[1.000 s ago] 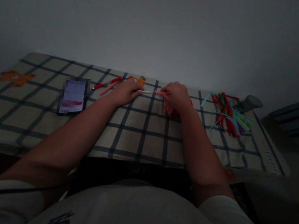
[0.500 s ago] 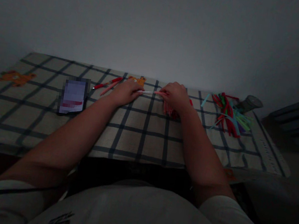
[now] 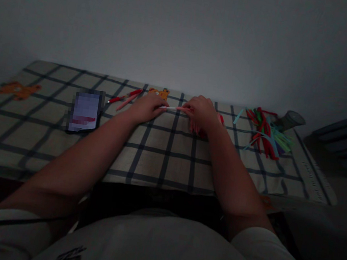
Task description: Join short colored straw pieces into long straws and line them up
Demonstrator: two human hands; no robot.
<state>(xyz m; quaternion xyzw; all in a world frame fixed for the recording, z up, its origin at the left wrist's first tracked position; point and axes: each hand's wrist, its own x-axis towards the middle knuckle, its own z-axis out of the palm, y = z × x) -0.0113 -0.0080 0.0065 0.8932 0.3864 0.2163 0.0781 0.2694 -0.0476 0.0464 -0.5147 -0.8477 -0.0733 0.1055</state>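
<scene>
A thin white stick (image 3: 172, 108) lies level between my two hands, just above or on the checked tablecloth (image 3: 149, 161). My left hand (image 3: 147, 108) is closed, pinching the stick's left end between thumb and fingers. My right hand (image 3: 201, 110) is also closed, its fingertips pinching a narrow pink piece (image 3: 181, 108) at the stick's right end; whether it wraps the stick or lies against it is too small to tell. Under and behind the right wrist sits a bunch of pink strips (image 3: 195, 128), partly hidden by that hand.
On the left lies a phone (image 3: 85, 111) with a blurred screen. A red pen (image 3: 116, 100) and a pink strip (image 3: 122, 105) rest beside my left hand. To the right are a pile of coloured strips (image 3: 265, 138) and a tipped glass (image 3: 292, 120). A wall (image 3: 186, 41) rises behind.
My right hand's fingertips have shifted slightly left, shortening the white length showing between the hands. My left hand has barely moved.
</scene>
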